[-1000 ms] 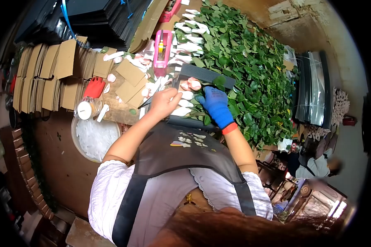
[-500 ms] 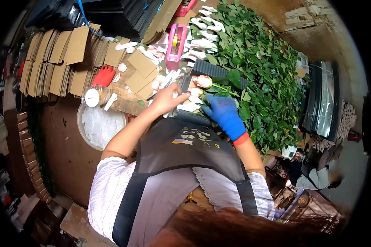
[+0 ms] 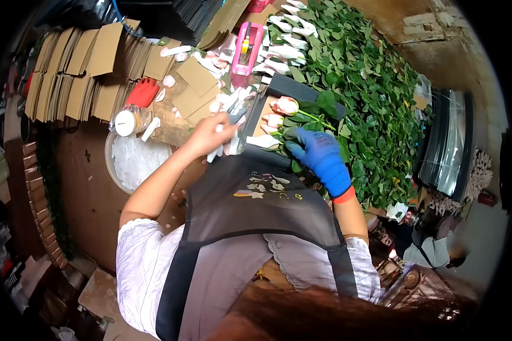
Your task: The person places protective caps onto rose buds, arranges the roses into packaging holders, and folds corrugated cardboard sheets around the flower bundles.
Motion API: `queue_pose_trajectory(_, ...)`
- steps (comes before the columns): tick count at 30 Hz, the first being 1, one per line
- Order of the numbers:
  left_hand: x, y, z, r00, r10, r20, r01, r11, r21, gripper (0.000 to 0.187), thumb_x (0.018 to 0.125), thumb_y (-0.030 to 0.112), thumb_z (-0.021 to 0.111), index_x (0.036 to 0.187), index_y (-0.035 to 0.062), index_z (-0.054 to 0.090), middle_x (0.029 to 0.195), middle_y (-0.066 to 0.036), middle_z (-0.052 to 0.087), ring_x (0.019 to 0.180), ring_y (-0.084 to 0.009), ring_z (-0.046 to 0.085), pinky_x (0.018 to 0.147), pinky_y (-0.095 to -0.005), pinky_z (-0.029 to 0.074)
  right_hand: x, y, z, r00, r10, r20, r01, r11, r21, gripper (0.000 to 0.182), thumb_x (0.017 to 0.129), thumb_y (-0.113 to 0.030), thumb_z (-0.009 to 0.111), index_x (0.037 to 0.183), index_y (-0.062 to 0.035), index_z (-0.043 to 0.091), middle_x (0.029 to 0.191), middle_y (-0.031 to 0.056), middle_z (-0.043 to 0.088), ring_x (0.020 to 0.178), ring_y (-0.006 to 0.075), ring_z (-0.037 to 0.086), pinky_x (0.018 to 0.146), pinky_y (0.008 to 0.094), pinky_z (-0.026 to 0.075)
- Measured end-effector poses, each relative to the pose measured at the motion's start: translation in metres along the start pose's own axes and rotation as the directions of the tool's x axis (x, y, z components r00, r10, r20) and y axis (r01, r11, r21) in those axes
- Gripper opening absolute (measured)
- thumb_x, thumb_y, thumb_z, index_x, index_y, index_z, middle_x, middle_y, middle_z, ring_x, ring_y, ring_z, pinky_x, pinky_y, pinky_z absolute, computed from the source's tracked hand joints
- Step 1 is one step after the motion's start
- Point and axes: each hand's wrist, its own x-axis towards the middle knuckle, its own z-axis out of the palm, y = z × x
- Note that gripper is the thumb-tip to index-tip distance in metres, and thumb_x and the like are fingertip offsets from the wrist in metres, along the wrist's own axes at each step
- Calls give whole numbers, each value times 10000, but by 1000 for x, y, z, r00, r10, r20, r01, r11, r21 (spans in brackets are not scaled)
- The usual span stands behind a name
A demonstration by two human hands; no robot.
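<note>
A black ridged box (image 3: pixel 301 94) lies in front of me with pink roses (image 3: pixel 284 105) in it, heads to the left and leafy stems to the right. The lowest rose is in a white sleeve (image 3: pixel 263 141). My right hand (image 3: pixel 321 156), in a blue glove, curls its fingers around stems just right of that sleeved rose. My bare left hand (image 3: pixel 212 135) is left of the box, fingers curled in. A dark grey, handle-like thing (image 3: pixel 238 116) shows at its fingertips; I cannot make out what it is.
Green leafy rose stems (image 3: pixel 370 113) pile up on the right, white-sleeved heads (image 3: pixel 287 51) at their left edge. A pink tape dispenser (image 3: pixel 247 48), cardboard pieces (image 3: pixel 196 82), a red glove (image 3: pixel 143 92) and a jar (image 3: pixel 126 122) lie to the left. A tub of white sleeves (image 3: pixel 136 162) stands below.
My left hand has drawn away from the sleeved rose, to the left, and its fingers have curled in. My right hand stays by the stems, shifted slightly right.
</note>
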Motion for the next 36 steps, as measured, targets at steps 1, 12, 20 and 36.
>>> queue_pose_trajectory(1,5,44,5,968,-72,239,67,997,29,316,931,270,722,756,45,587,688,-32,617,629,-94,580,609,-284,470,1,0,4,997,-57,56,61,995,-73,257,899,-392,631,946,-139,622,805,127,698,766,336,686,673,470,511)
queue_pose_trajectory(12,1,23,34,979,-132,156,154,979,-137,282,954,283,684,852,21,672,738,-18,626,711,-111,552,673,-292,461,20,-5,33,961,76,265,31,925,-378,298,899,-410,636,955,-118,668,860,135,719,852,345,702,709,480,529)
queue_pose_trajectory(20,-104,-94,-133,844,-506,-176,448,488,749,354,818,375,775,915,37,739,907,-156,728,880,-326,695,787,-423,537,-7,-3,-11,987,-6,162,28,991,-134,342,892,-429,662,1138,-192,674,934,117,725,857,346,692,758,453,535)
queue_pose_trajectory(36,25,46,70,980,169,-110,-111,907,406,383,698,350,882,896,59,732,877,-107,573,887,-294,594,790,-396,482,-90,-5,2,801,172,-573,38,942,335,303,917,-135,687,1204,-37,687,1071,155,734,925,281,728,807,352,563)
